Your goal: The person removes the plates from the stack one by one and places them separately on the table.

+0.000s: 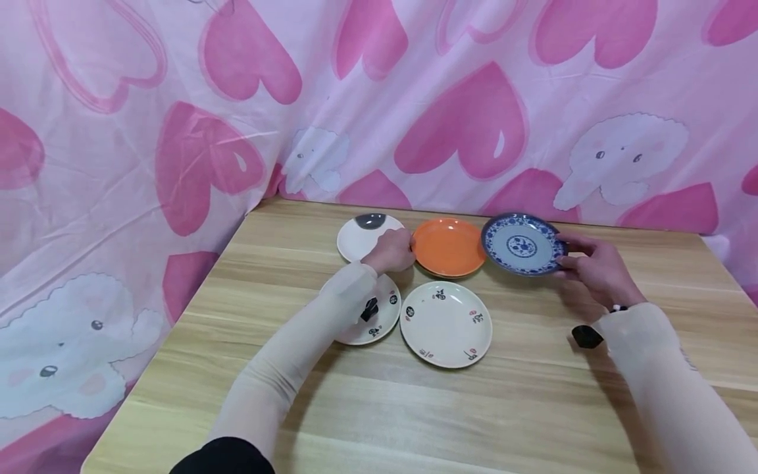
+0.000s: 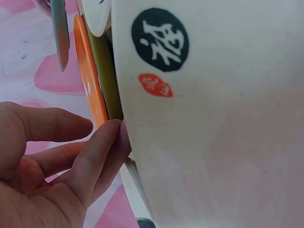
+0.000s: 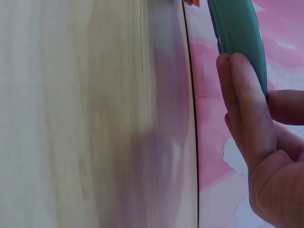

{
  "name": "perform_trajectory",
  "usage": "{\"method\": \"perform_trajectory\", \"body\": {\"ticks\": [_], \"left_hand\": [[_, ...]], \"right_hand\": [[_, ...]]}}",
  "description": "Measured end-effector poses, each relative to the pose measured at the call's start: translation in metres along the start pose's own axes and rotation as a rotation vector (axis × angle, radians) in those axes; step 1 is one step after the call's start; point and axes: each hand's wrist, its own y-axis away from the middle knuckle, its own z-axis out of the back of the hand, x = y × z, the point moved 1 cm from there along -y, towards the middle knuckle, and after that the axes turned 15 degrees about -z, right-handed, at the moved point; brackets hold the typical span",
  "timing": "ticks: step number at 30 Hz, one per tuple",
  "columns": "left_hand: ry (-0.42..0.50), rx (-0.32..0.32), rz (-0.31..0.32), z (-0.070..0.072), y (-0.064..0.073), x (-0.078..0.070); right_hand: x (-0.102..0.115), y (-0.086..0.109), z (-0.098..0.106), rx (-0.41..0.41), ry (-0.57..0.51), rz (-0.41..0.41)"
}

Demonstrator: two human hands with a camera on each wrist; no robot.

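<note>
My right hand pinches the right rim of a blue-and-white patterned plate, held tilted above the table; its green underside shows in the right wrist view. My left hand is at the left rim of an orange plate. In the left wrist view, an olive-green plate lies against the orange one's underside. Fingertips of the left hand reach that rim, while its thumb stands slightly apart from the orange edge. A white plate with a dark patch is beside this hand, partly covered.
Two cream plates with small printed characters lie nearer on the wooden table: one cream plate in full view, another cream plate partly under the left forearm. A pink heart-patterned cloth hangs behind the table and along its left side.
</note>
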Motion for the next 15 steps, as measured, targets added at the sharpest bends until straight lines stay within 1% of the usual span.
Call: {"method": "perform_trajectory", "body": {"ticks": [5,8,12,15], "left_hand": [[-0.007,-0.012,-0.007,0.001,-0.001,0.0],[0.007,-0.015,-0.003,0.001,-0.002,0.0],[0.022,0.0,0.011,0.0,-0.003,0.001],[0.023,0.007,0.009,0.0,-0.002,0.002]], "right_hand": [[-0.006,0.0,0.005,-0.001,-0.003,0.004],[-0.009,-0.001,0.006,-0.012,-0.008,-0.001],[-0.013,-0.002,0.007,-0.017,-0.026,-0.008],[-0.014,-0.003,0.007,-0.01,-0.033,-0.026]]}}
